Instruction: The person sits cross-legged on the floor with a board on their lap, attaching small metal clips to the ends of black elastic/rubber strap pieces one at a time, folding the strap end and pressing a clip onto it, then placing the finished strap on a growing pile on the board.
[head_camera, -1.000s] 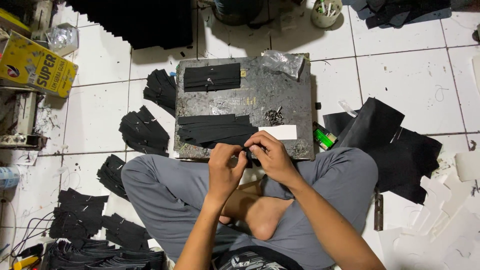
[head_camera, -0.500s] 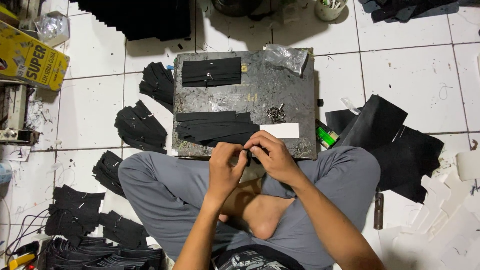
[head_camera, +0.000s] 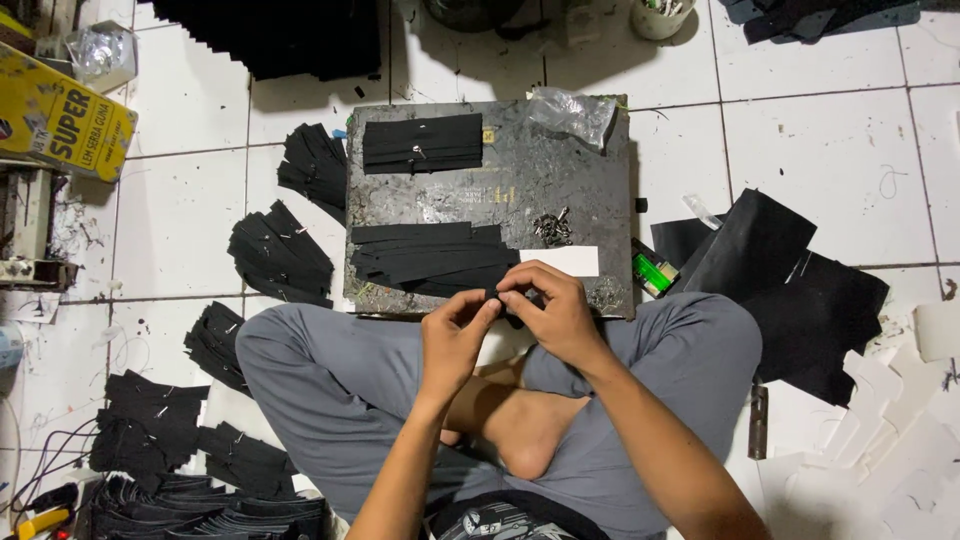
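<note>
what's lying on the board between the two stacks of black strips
Only bare, scuffed board between the upper stack and lower stack, in the head view.

A floor workshop: white tiles (head_camera: 820, 140), a scarred work board (head_camera: 560, 180), stacks of cut black strips (head_camera: 280, 250).

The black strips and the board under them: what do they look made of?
The strips look like thin matte fabric or faux leather: flat, limp, clean-cut edges; I cannot tell which. The board looks like hard dark sheet, perhaps metal or coated wood, scratched and glue-stained. Both hands, left and right, pinch a small black piece.
</note>
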